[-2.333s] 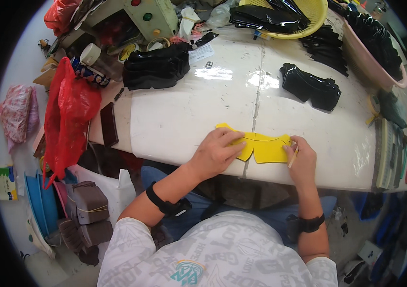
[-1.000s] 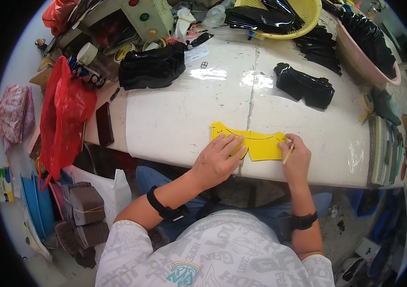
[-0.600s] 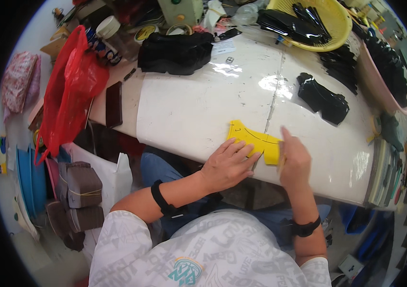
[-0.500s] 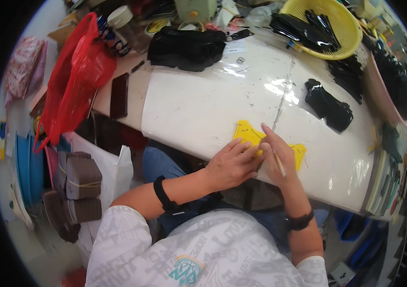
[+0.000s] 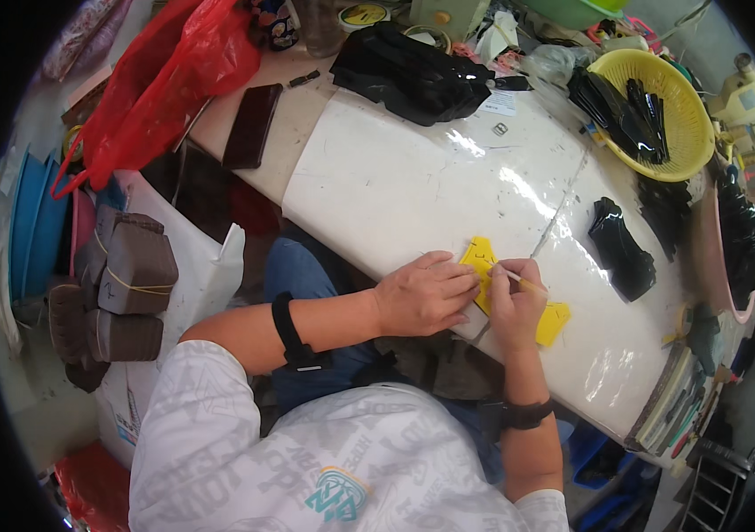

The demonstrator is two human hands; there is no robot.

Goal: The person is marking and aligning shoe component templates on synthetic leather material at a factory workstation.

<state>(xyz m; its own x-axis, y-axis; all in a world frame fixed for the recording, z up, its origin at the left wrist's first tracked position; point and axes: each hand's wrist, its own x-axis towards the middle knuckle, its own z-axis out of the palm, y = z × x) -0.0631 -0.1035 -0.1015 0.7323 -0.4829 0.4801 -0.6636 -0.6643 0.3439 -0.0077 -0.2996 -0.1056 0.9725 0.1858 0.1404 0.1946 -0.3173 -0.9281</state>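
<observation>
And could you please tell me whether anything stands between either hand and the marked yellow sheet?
Nothing visible does: the left hand lies on the marked yellow sheet, and the right hand is over its middle, gripping a slim pale stick. The glossy black pieces lie apart, farther right.

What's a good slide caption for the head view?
Left hand flat on a yellow piece at the white table; right hand holds a thin pale stick over it.

Has a white worktable (image 5: 395,177) with shiny top and dark seam (image 5: 562,208), bright light reflections (image 5: 524,188), and, at the right, greyish floor (image 5: 754,403), a slatted rack (image 5: 714,496) and a cream-coloured machine (image 5: 754,124).
</observation>
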